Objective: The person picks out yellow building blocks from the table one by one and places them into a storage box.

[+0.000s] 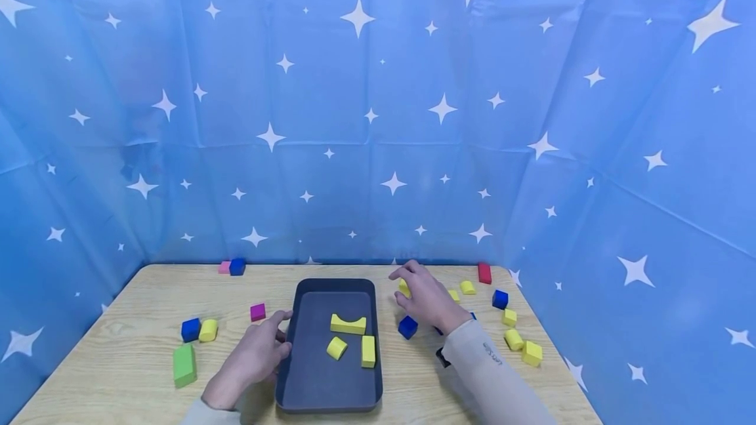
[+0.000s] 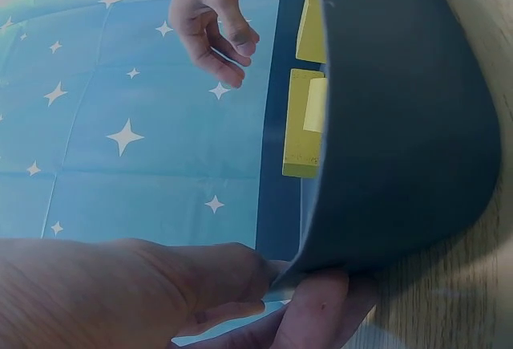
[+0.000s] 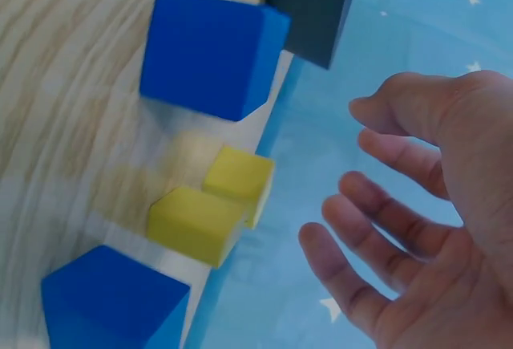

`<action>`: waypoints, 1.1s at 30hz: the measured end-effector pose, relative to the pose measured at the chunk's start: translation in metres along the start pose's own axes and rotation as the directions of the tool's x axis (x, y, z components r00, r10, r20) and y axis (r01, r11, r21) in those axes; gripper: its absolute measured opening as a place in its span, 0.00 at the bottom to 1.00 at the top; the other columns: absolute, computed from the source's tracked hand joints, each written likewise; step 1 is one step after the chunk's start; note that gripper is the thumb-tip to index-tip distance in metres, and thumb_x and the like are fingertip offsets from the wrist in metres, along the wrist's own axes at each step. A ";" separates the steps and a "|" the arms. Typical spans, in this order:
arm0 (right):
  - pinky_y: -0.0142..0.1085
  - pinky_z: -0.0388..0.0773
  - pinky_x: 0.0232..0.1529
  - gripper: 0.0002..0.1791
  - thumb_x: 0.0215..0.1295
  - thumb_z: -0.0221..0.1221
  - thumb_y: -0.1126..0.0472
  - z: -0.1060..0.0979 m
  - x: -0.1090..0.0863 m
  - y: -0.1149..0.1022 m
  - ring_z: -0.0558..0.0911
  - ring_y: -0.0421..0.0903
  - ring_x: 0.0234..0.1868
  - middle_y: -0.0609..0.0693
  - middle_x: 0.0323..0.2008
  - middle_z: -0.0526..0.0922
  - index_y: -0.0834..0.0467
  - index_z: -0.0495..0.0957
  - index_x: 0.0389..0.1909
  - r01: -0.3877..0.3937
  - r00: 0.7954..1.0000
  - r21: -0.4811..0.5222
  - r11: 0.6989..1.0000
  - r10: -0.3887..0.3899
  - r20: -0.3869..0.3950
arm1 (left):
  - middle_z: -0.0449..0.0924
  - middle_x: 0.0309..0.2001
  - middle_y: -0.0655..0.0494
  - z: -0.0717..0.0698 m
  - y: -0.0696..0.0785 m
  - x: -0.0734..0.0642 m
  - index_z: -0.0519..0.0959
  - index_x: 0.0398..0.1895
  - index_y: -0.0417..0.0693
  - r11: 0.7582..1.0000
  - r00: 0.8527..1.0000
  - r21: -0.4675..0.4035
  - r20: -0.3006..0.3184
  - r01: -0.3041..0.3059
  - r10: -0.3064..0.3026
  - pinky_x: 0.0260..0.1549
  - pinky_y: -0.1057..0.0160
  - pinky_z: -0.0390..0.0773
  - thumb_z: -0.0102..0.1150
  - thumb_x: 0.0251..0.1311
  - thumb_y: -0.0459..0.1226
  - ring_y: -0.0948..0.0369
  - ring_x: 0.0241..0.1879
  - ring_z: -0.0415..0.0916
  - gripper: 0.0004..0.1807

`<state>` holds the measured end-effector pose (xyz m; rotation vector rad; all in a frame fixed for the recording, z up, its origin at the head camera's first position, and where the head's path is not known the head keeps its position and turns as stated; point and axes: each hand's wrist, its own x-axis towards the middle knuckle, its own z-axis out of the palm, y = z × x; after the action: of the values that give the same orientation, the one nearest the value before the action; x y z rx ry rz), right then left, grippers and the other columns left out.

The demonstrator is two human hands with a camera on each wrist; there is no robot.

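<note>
A dark grey tray [image 1: 313,382] stands on the table with a yellow arch block [image 1: 347,326], a short yellow rounded block [image 1: 336,347] and a yellow rectangular block [image 1: 368,351] inside. At its left side, my left hand [image 1: 254,349] pinches the rim, thumb and fingers on either side of the wall in the left wrist view. To the right of the tray, my right hand [image 1: 428,294] hovers with spread, slightly bent fingers and holds nothing. Close to it are a yellow block [image 1: 404,288], partly hidden, and a blue block [image 1: 407,327]. Two small yellow blocks [image 3: 192,225] show beside its fingers.
Right of the right arm lie a red block [image 1: 484,273], a blue cube [image 1: 500,299] and several yellow blocks [image 1: 531,353]. On the left are a green block [image 1: 184,366], a blue block [image 1: 191,330], a yellow cylinder [image 1: 209,330] and a magenta block [image 1: 257,311]. Starred curtains [image 1: 331,202] enclose the table.
</note>
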<state>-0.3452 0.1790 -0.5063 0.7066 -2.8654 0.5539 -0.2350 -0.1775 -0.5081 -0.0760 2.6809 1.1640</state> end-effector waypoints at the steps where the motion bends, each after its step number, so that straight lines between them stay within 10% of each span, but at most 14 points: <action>1: 0.53 0.92 0.61 0.20 0.82 0.72 0.59 0.000 0.000 0.001 0.86 0.55 0.65 0.56 0.67 0.83 0.54 0.87 0.70 -0.006 1.000 -0.003 1.000 0.006 0.001 | 0.90 0.57 0.33 0.000 0.000 0.000 0.69 0.88 0.37 1.000 1.000 0.001 0.000 -0.004 0.004 0.30 0.53 0.94 0.65 0.80 0.27 0.54 0.38 0.88 0.36; 33: 0.59 0.90 0.71 0.27 0.82 0.71 0.63 0.014 0.005 0.022 0.86 0.60 0.70 0.64 0.74 0.81 0.56 0.82 0.78 -0.076 0.993 -0.006 0.997 0.077 0.086 | 0.90 0.54 0.34 0.001 -0.003 0.000 0.68 0.88 0.36 1.000 1.000 -0.009 0.000 -0.005 0.005 0.29 0.54 0.95 0.64 0.80 0.27 0.52 0.42 0.90 0.36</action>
<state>-0.3609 0.1898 -0.5250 0.6379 -2.9839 0.5415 -0.2348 -0.1782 -0.5110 -0.0713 2.6775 1.1779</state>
